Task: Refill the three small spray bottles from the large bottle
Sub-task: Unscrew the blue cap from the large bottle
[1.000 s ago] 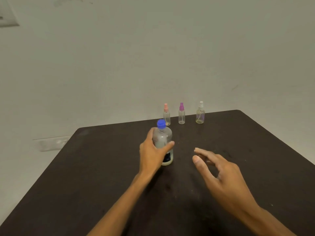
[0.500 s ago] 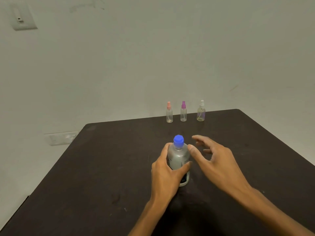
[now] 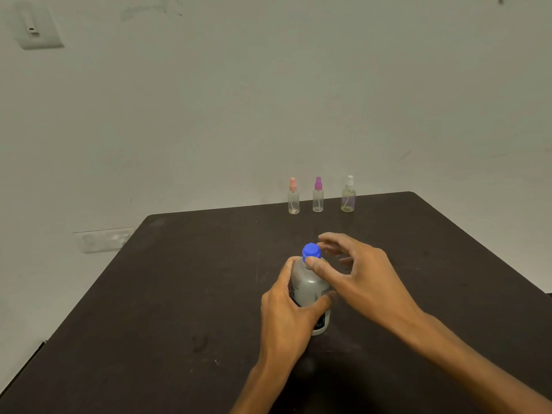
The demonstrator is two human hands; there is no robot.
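The large clear bottle (image 3: 310,289) with a blue cap (image 3: 311,251) stands upright on the dark table (image 3: 185,294), near the middle. My left hand (image 3: 288,318) grips its body from the left and near side. My right hand (image 3: 358,276) hovers at the cap from the right; the thumb tip touches the neck just under the cap, and the curved fingers arch behind the cap without closing on it. Three small spray bottles stand in a row at the far edge: pink-topped (image 3: 293,196), purple-topped (image 3: 318,194) and white-topped (image 3: 348,194).
A pale wall rises right behind the table's far edge. A wall socket plate (image 3: 103,239) sits low at the left, and a switch plate (image 3: 35,28) is at the upper left. The table's right edge runs diagonally off toward the lower right.
My left hand has drawn the large bottle toward me, away from the small bottles. My right hand has moved left and up to the blue cap.
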